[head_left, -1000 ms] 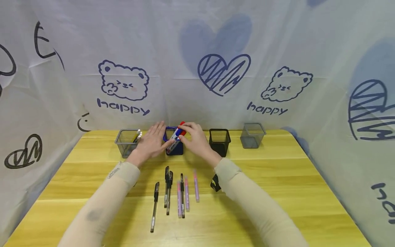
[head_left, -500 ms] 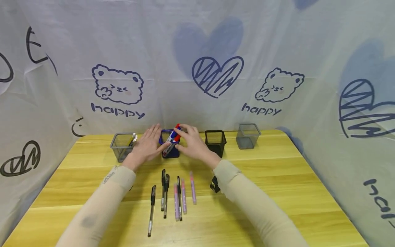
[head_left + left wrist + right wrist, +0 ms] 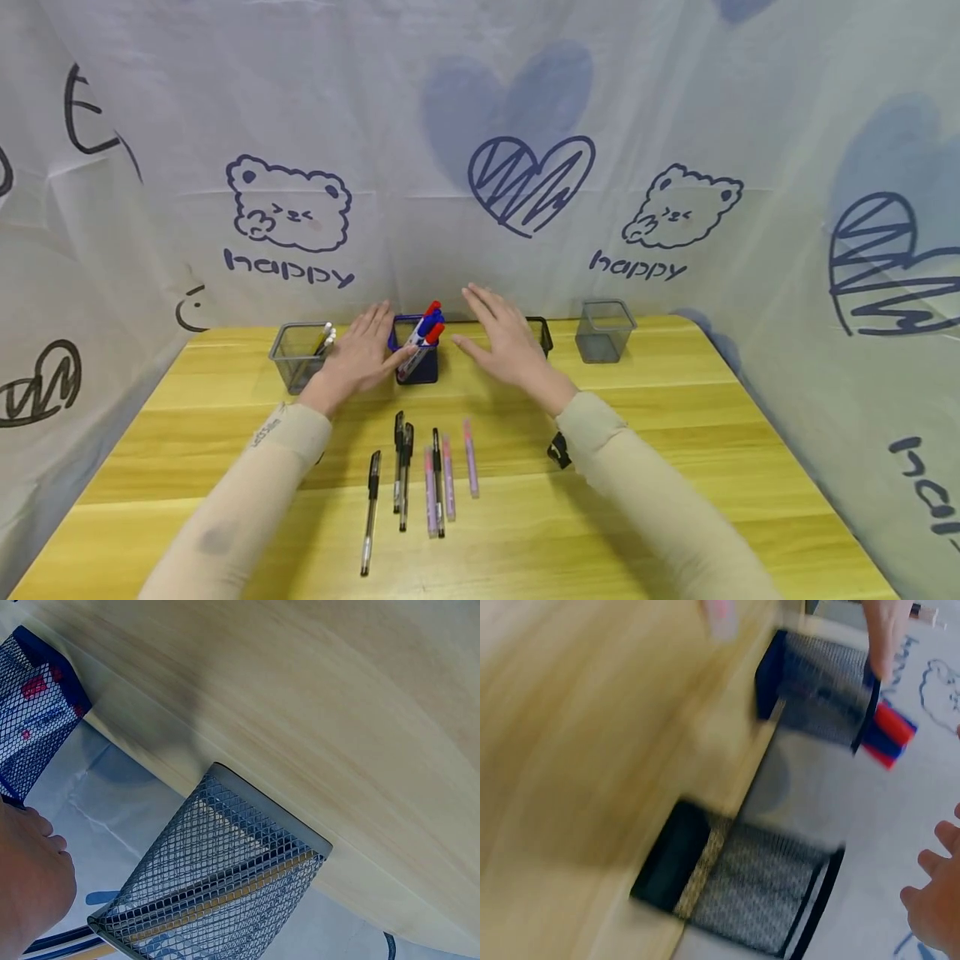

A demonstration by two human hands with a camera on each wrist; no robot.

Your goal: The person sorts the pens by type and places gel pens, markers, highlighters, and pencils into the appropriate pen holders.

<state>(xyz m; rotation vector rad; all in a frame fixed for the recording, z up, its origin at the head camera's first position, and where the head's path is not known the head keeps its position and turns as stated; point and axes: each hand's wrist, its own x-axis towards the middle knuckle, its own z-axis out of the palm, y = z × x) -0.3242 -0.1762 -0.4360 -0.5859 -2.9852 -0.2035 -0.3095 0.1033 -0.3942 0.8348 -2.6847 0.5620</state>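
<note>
My left hand (image 3: 358, 354), its fingers straight, rests at the left side of the blue mesh pen holder (image 3: 417, 371), thumb at its rim. Several markers (image 3: 424, 333) with red and blue caps lean inside that holder, caps sticking up past the rim. In the right wrist view these caps (image 3: 889, 739) show beyond the rim. My right hand (image 3: 510, 342) is apart from the markers, fingers extended and holding nothing, partly covering the black mesh holder (image 3: 543, 335). Left of my left hand stands a grey mesh holder (image 3: 217, 877) containing white-tipped and yellow pens.
A second grey mesh holder (image 3: 603, 333) stands at the back right. Several black-capped gel pens (image 3: 371, 512) and pink-purple pens (image 3: 471, 458) lie on the wooden table (image 3: 675, 467). A small black object (image 3: 558, 450) is beside the right sleeve. A white printed cloth (image 3: 420, 100) hangs behind.
My right hand has let go of the markers and moved right, now overlapping the black holder. The markers stay leaning in the blue holder. My left hand has kept its place there.
</note>
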